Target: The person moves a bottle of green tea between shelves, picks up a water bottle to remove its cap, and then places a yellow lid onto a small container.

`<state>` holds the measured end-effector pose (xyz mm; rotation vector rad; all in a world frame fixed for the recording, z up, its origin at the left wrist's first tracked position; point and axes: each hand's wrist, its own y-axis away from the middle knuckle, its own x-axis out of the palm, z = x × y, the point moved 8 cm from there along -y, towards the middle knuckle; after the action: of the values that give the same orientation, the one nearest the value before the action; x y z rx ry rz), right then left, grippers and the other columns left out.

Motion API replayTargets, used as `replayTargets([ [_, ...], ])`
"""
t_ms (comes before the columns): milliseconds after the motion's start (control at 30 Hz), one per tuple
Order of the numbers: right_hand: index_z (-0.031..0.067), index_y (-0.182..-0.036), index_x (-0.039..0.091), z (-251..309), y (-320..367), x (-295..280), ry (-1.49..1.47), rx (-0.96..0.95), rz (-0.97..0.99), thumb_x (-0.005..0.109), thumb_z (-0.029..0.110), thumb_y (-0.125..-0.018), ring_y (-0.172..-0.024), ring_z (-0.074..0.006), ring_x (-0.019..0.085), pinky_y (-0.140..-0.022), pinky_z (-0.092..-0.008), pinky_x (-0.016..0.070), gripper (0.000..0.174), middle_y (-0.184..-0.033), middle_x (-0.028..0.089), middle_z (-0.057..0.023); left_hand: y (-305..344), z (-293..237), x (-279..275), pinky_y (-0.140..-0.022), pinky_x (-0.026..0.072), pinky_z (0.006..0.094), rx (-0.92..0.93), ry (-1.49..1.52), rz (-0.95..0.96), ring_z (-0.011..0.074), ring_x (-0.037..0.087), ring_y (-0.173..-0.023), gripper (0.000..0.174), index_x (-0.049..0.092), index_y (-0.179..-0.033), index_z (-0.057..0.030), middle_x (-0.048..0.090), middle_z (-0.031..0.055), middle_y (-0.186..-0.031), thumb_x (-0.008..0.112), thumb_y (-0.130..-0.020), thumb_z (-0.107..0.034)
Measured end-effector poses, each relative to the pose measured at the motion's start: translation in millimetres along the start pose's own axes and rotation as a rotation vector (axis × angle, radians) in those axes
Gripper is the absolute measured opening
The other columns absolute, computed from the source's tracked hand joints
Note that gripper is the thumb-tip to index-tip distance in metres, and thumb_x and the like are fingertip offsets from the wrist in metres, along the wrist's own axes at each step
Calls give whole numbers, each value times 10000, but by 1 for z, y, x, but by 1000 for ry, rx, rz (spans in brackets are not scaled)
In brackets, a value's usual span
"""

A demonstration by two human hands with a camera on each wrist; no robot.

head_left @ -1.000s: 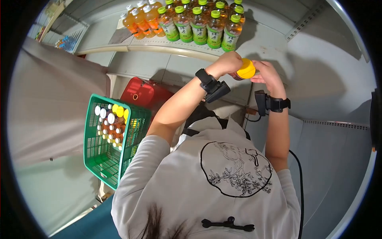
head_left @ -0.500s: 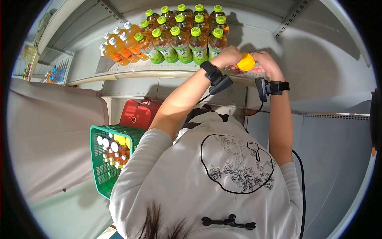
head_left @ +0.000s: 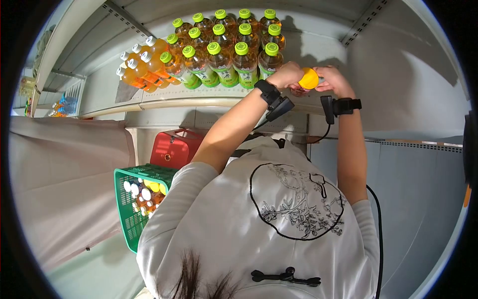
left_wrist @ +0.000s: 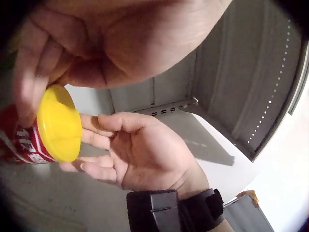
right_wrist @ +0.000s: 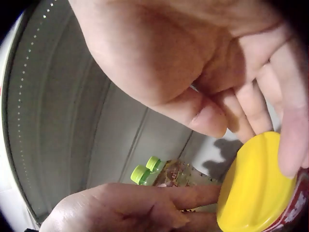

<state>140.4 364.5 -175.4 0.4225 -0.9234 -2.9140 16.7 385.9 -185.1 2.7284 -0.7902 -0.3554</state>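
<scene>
A bottle with a wide yellow cap point(head_left: 308, 78) and a red label point(left_wrist: 24, 145) is held over the shelf point(head_left: 199, 94), just right of the green-capped bottles point(head_left: 234, 50). My left hand point(head_left: 285, 74) grips it from the left, fingers curled over the cap's rim point(left_wrist: 58, 123). My right hand point(head_left: 334, 79) is on its right side, with relaxed fingers point(left_wrist: 96, 142) touching the bottle and cap point(right_wrist: 256, 183). The bottle's lower part is hidden behind the hands.
Orange bottles with white caps point(head_left: 142, 65) stand left of the green-capped rows. A green basket point(head_left: 132, 209) holding several bottles sits at lower left, beside a red basket point(head_left: 172, 149). The right part of the shelf point(head_left: 398, 65) is bare metal.
The view has tilted up, so the shelf and bottles fill more of the frame and the green basket sits lower. Both hands stay on the yellow-capped bottle by the shelf.
</scene>
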Motion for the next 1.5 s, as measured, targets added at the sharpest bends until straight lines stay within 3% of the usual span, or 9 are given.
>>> replayTargets([
  [167, -23, -1126, 417, -8, -3, -4, -24, 4, -36, 477, 274, -799, -756, -251, 590, -608, -303, 518, 445, -1109, 478, -132, 5, 12, 3, -427, 466, 281, -93, 188, -71, 200, 605, -595, 204, 541, -825, 84, 585, 145, -714, 440, -757, -79],
  [233, -25, -1134, 413, -14, -4, 2, -241, -44, 61, 464, 257, -810, -774, -260, 595, -632, -306, 522, 432, -1125, 466, -142, 6, 16, 4, -442, 466, 272, -83, 215, -96, 186, 597, -603, 205, 542, -837, 78, 585, 131, -723, 440, -760, -82],
  [367, -29, -1137, 411, -30, -3, 5, -348, -12, 44, 455, 235, -818, -775, -275, 598, -639, -307, 525, 416, -1125, 464, -154, 13, 30, 9, -504, 461, 251, -85, 382, -110, 157, 571, -606, 208, 549, -869, 43, 585, 90, -750, 445, -779, -113],
  [433, -15, -1118, 418, -33, 4, 9, -381, -3, 10, 399, 216, -841, -821, -293, 580, -693, -342, 505, 361, -1044, 505, -111, 18, 35, 14, -532, 458, 246, -116, 377, -102, 153, 566, -621, 206, 548, -885, 27, 584, 82, -769, 440, -789, -120],
  [600, -26, -1122, 413, -71, -2, 27, -567, 56, -5, 389, 184, -835, -883, -287, 528, -773, -390, 468, 356, -1028, 497, -128, 26, 51, 28, -615, 451, 246, -189, 503, -122, 142, 548, -723, 208, 531, -949, -10, 575, 63, -847, 417, -815, -124],
  [667, -47, -1118, 407, -76, -2, 29, -621, 62, -32, 382, 178, -834, -902, -292, 517, -804, -400, 451, 363, -1045, 484, -147, 23, 56, 33, -656, 455, 265, -194, 492, -70, 145, 527, -799, 229, 497, -1009, -20, 550, 63, -920, 391, -823, -101],
  [767, -65, -1112, 403, -78, 2, 30, -734, 70, -41, 376, 165, -830, -937, -291, 505, -844, -408, 424, 365, -1064, 474, -164, 26, 58, 39, -704, 466, 290, -240, 624, -25, 151, 518, -803, 198, 465, -982, -18, 522, 68, -943, 390, -799, -17],
  [1100, -72, -1047, 433, -78, -21, 20, -826, 83, -77, 360, 167, -834, -976, -277, 494, -873, -398, 405, 328, -1048, 492, -181, 10, 60, 37, -721, 453, 295, -246, 659, -12, 137, 497, -764, 180, 476, -942, -31, 508, 45, -903, 386, -790, 0],
  [1500, -66, -1103, 391, -55, -68, 6, -810, 40, -48, 336, 187, -862, -1035, -265, 459, -897, -396, 383, 354, -1104, 458, -172, -33, 41, 21, -698, 460, 292, -189, 512, -66, 161, 494, -813, 209, 451, -996, -16, 499, 61, -935, 409, -792, -34],
])
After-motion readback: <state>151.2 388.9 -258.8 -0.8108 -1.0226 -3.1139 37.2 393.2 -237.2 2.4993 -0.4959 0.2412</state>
